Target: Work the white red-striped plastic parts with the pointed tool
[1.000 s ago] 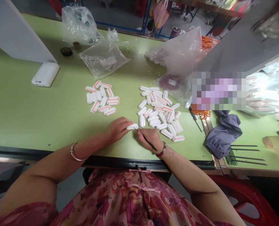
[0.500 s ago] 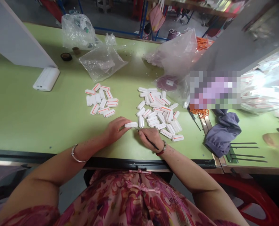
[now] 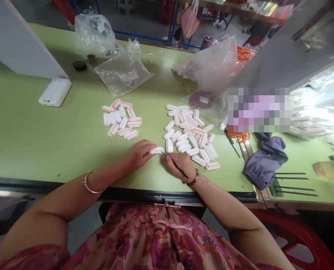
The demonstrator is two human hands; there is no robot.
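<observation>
My left hand (image 3: 140, 153) pinches one end of a small white plastic piece (image 3: 156, 150) just above the green table. In my right hand (image 3: 179, 165) is a slim black tool that looks like tweezers (image 3: 180, 170), held like a pen. Its fine tip is at the right end of the piece; whether they touch I cannot tell. Beyond my right hand lies a loose pile of similar white pieces (image 3: 193, 140), some with an orange stripe. A smaller group of such pieces (image 3: 124, 122) lies beyond my left hand.
Clear plastic bags (image 3: 124, 77) lie at the back, near a roll of black tape (image 3: 79, 66). A white power bank (image 3: 55, 92) sits at the left by a grey panel. On the right are a purple-grey cloth sleeve (image 3: 265, 161), orange bands (image 3: 239, 135) and a screwdriver-like tool (image 3: 233, 142).
Both hands keep nearly the same place and grip, on the white piece and the black tweezers. The view has shifted very slightly.
</observation>
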